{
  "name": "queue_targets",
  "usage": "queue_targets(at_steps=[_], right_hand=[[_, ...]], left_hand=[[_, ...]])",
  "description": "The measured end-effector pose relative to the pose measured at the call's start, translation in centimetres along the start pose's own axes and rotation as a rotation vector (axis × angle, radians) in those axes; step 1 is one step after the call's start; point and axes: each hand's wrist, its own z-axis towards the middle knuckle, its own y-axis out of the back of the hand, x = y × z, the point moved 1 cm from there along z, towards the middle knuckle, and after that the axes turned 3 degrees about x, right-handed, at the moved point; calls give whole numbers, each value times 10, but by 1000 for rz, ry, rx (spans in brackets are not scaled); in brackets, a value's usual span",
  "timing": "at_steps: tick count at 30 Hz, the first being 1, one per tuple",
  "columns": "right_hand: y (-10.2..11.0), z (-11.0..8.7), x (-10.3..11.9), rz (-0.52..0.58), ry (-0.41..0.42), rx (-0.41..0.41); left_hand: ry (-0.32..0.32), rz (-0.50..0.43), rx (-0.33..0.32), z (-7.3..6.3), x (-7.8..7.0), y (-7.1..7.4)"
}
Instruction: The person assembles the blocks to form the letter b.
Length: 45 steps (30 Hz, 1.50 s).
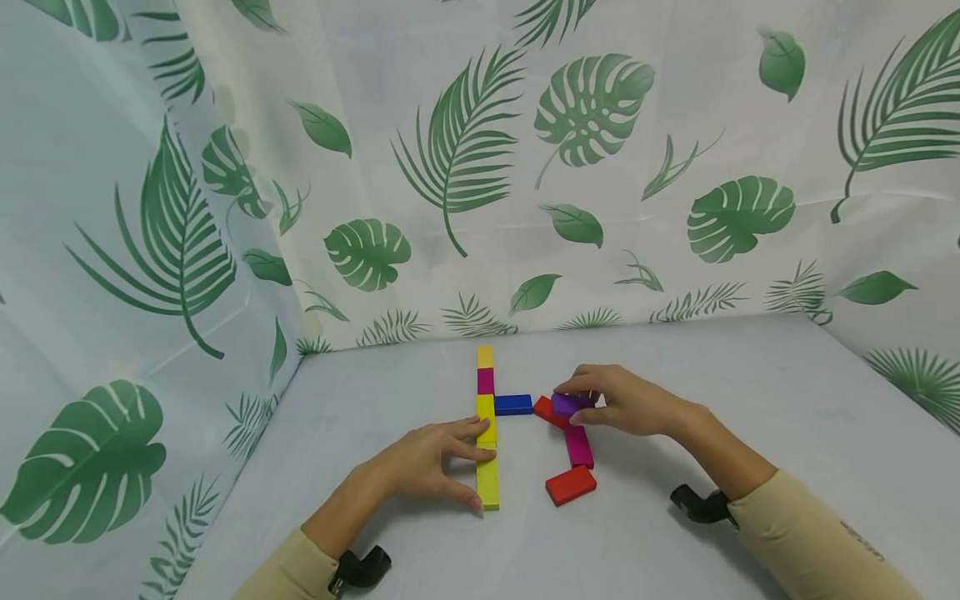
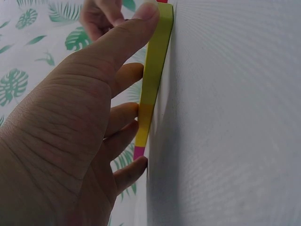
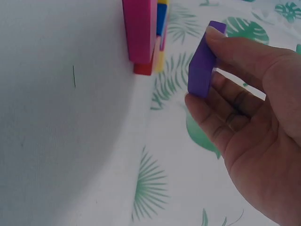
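My right hand (image 1: 633, 402) pinches a purple block (image 3: 201, 70) between thumb and fingertips. The right wrist view shows it lifted off the table. From the head view it overlaps a red block (image 1: 546, 408) that meets a magenta block (image 1: 579, 447). On the left, a straight row runs away from me, with a yellow-green block (image 1: 487, 487) at the near end. My left hand (image 1: 431, 458) lies along the row's left side, thumb at the near end, fingers extended and touching the blocks. A blue block (image 1: 513, 405) sticks out rightward from the row.
Another red block (image 1: 571, 485) lies nearest me, close to the magenta block's lower end. At the row's far end are a magenta block (image 1: 486, 381) and a yellow-orange one (image 1: 485, 357). A leaf-patterned curtain (image 1: 465, 167) stands behind the pale tabletop (image 1: 375, 375).
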Motion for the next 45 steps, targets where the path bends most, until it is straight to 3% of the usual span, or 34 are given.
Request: queue_targets(at_steps=[22,45], right_hand=[[-16,9,22,93,48,9],[-42,16,52,133,117,141]], left_hand=[[-2,28,-6,0,0,0],[-35,60,-18,1,1,-1]])
